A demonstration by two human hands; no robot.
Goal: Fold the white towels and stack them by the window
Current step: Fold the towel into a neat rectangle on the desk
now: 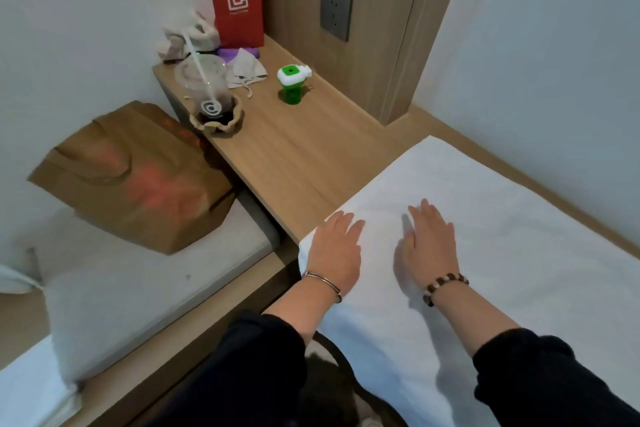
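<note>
We press both palms flat on towel (467, 253): left hand (334, 255) near its left edge, right hand (429, 246) beside it, fingers straight. Towel spread over wooden ledge (294, 156); cup (207, 94), green bottle (292, 85) beyond.

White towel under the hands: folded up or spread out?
Spread out: the white towel lies flat along the ledge, left hand and right hand flat on it. Layers underneath: cannot tell.
</note>
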